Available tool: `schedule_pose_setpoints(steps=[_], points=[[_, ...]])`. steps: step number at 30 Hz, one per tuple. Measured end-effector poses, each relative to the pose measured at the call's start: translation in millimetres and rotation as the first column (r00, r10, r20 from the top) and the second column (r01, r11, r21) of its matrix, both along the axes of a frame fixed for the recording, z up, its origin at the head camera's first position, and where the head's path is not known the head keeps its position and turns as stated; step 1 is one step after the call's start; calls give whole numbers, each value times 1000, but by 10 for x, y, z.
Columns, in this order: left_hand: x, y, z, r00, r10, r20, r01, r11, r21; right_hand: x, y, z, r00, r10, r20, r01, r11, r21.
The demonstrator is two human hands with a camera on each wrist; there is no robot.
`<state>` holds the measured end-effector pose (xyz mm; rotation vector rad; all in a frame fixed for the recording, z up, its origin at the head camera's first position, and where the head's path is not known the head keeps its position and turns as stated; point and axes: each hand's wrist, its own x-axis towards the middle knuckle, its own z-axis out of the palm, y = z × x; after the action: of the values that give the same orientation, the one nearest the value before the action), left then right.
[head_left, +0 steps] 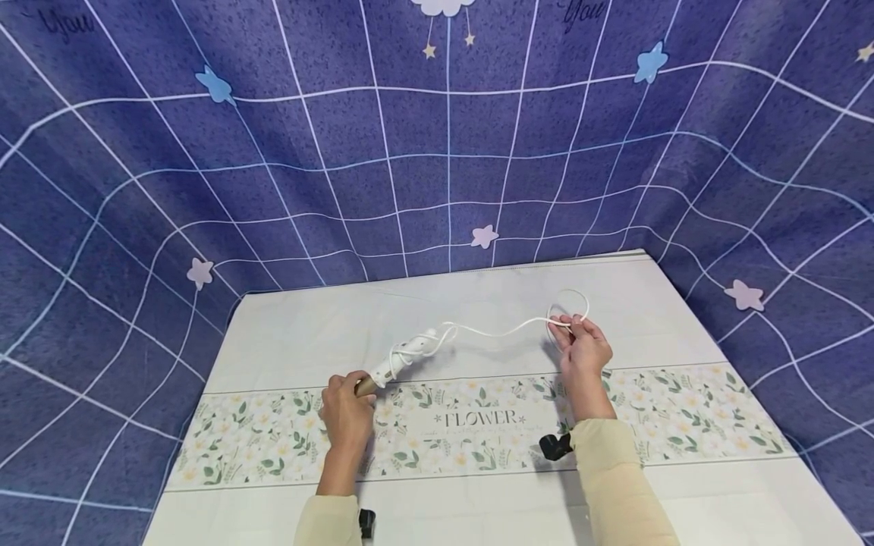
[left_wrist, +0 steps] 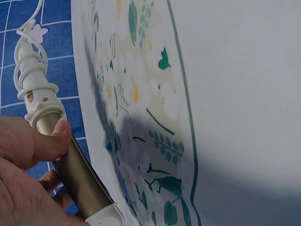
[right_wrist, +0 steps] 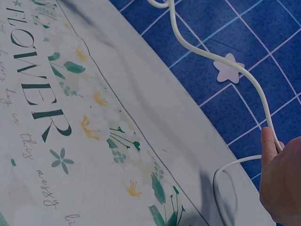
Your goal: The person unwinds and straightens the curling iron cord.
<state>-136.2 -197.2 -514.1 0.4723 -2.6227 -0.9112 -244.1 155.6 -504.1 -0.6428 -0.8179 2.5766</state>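
Head view: curling iron (head_left: 392, 367) sits above the floral band (head_left: 655, 413) of the white tablecloth (head_left: 471, 508), left of the "FLOWER" print (head_left: 481, 418). Long axis runs diagonal, near-left to far-right; white handle (head_left: 421, 342) points away from the person and toward the right, bronze barrel (left_wrist: 80, 176) back toward the left hand (head_left: 347, 409). Can't tell whether any of it touches the cloth.

Left-hand fingers and thumb clamped round the barrel. Left wrist view: handle up and left, white end cap (left_wrist: 106, 216) down and right.

Cord (head_left: 493, 336) is coiled round the handle, then runs slack to the right hand (head_left: 586, 355); thumb and fingertips together, pinching it, with a loose loop just beyond. Blue grid-and-star curtain (head_left: 423, 182) stands behind the table.
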Motion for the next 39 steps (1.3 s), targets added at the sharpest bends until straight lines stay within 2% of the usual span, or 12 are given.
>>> schedule_pose_setpoints(steps=[6, 19, 28, 39], points=[[3, -15, 9, 999, 35, 5, -35, 999, 12, -6, 10, -71, 999, 26, 26, -26, 1000, 9], [13, -33, 12, 999, 33, 17, -34, 999, 24, 43, -48, -152, 992, 80, 99, -87, 994, 64], [17, -55, 9, 999, 39, 33, -41, 999, 36, 57, -80, -224, 980, 129, 150, -139, 988, 64], [24, -52, 2, 999, 43, 1, -43, 999, 31, 57, -115, -332, 960, 179, 217, -215, 964, 155]])
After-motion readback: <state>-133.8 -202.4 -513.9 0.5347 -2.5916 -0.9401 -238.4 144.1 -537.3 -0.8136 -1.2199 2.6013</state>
